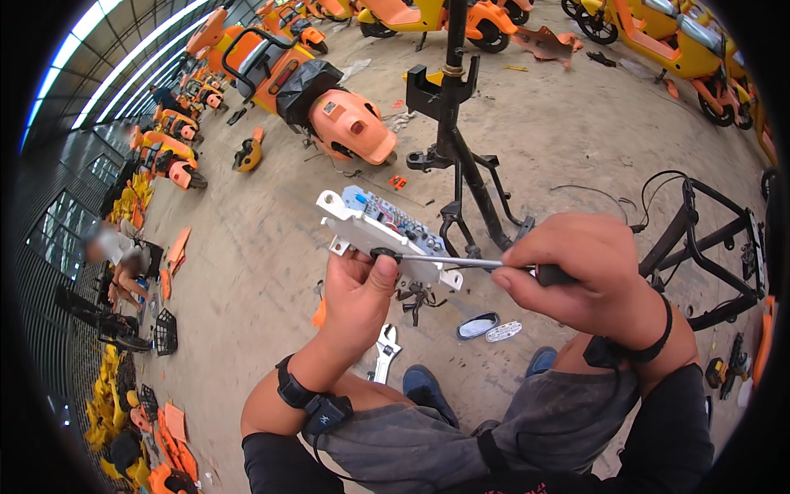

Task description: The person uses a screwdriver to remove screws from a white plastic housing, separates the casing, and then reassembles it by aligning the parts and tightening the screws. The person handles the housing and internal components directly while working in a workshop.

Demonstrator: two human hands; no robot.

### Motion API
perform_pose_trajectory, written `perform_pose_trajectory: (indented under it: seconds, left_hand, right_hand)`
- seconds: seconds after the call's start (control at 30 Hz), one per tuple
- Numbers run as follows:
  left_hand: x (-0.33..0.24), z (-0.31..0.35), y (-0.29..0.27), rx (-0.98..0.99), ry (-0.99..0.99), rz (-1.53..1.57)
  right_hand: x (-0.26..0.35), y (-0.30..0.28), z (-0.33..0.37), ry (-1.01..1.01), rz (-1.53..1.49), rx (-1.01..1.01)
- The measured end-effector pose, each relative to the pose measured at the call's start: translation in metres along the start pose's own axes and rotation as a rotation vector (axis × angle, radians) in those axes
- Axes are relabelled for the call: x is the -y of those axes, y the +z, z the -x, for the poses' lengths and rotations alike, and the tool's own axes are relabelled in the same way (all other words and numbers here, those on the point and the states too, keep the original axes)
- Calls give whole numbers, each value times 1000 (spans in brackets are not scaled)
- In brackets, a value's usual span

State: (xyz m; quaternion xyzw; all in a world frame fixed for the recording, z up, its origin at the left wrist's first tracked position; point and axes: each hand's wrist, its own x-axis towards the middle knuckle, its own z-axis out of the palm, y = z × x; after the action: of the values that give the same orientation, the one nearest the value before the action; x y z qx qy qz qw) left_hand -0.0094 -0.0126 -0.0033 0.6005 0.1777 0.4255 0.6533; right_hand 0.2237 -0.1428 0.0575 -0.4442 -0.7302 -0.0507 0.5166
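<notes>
My left hand (360,298) grips a white plastic mounting plate (352,230) from below, the thumb pressed near a small round black part (385,253) on its face. A circuit board (399,221) with blue and metallic components sits along the plate's far side. In my right hand (580,255) is a screwdriver (461,262), its dark handle inside the curled fingers. The steel shaft points left across the plate, with the tip at or close to the black part. My left thumb partly hides that spot, so contact is unclear.
A black scooter frame (469,165) stands just beyond my hands; another frame (699,247) is at right. An adjustable wrench (385,352) and two oval parts (479,326) lie near my shoes. Orange scooters (350,123) stand behind. Cordless drills (728,366) lie right. Another person (123,255) crouches far left.
</notes>
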Motion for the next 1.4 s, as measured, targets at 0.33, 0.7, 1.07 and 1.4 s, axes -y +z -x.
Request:
perform_pose_trajectory:
  seconds: [0.33,0.7,1.07,1.4]
  left_hand:
    - [-9,4,-6,25,226,-194]
    - [-18,14,0,71,255,-311]
    - [-20,25,-5,64,311,-380]
    - [-21,23,-1,6,316,-328]
  right_hand:
    - [11,-1,4,89,138,216]
    - [19,6,14,60,5,265]
    - [34,11,16,515,-420,291]
    - [34,16,13,966,-789,335]
